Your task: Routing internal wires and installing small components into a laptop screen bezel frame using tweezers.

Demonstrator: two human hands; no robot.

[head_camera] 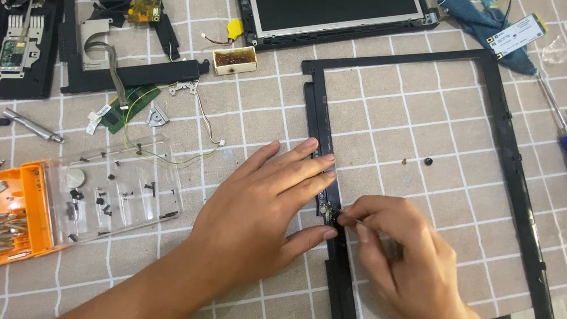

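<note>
Two bare hands meet at the left bar of a thin black plastic rectangular screen bezel [512,173] lying flat on the checked tablecloth [404,117]. The left hand [263,204] presses open-palmed on that bar, fingers spread across it, gripping nothing. Just beside its thumb, the right hand [405,257] pinches closed on a slim metal tool [378,236], whose tip touches a small fitting [329,214] on the bar.
</note>
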